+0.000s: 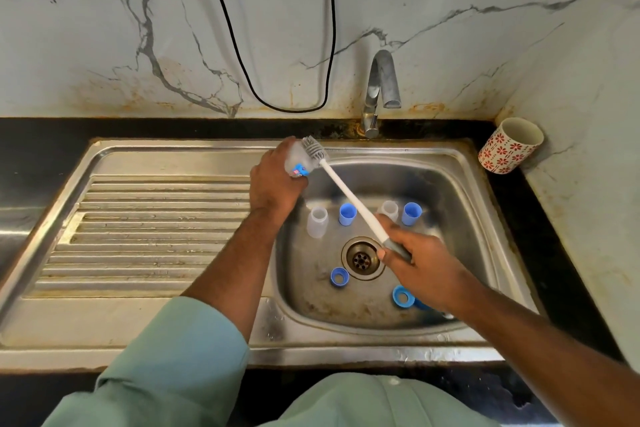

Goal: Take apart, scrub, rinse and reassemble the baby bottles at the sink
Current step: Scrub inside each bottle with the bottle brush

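Left hand [273,180] grips a clear bottle [297,163] over the sink's [460,191] back-left rim; right hand [420,262] clutches the brush [349,196], handle slanting up-left, bristles at the bottle. In the basin: two clear bottles, blue caps, blue rings.

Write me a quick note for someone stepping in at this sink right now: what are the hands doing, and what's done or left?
Left hand grips a clear bottle over the sink's left edge.
Right hand holds the brush by its handle; the bristles are against the bottle's side.
In the basin: another clear bottle, two blue caps, blue rings.
Done: the parts lie separated.
Left: finish scrubbing, rinse (no water shows at the tap), reassemble.
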### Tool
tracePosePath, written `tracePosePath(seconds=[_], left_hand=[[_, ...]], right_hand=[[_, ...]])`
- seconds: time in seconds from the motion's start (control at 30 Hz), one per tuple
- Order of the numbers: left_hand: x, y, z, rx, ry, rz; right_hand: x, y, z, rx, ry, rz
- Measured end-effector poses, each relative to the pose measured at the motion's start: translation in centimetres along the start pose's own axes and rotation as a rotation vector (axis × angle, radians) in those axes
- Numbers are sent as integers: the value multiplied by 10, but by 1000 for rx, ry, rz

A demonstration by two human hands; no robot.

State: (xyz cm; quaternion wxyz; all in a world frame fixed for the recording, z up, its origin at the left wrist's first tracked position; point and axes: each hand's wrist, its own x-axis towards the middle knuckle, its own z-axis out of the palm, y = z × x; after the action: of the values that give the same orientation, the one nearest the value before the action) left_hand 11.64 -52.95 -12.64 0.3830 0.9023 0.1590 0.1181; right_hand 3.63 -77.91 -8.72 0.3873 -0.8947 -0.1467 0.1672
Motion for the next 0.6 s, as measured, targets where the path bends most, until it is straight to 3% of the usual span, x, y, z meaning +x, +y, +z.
tracePosePath(seconds=[0.17, 0.33, 0.47, 0.6], left_hand=[[-27, 10, 14, 31, -205, 141], [-13, -5, 6, 18, -80, -50], [-19, 5, 18, 126, -176, 83], [-5, 0, 7, 211, -80, -56]], right_hand=[[12, 8, 0, 1, 28, 66], [-12, 14, 2, 61, -39, 58], [5, 12, 5, 74, 43, 22], [-10, 17, 3, 45, -21, 3]])
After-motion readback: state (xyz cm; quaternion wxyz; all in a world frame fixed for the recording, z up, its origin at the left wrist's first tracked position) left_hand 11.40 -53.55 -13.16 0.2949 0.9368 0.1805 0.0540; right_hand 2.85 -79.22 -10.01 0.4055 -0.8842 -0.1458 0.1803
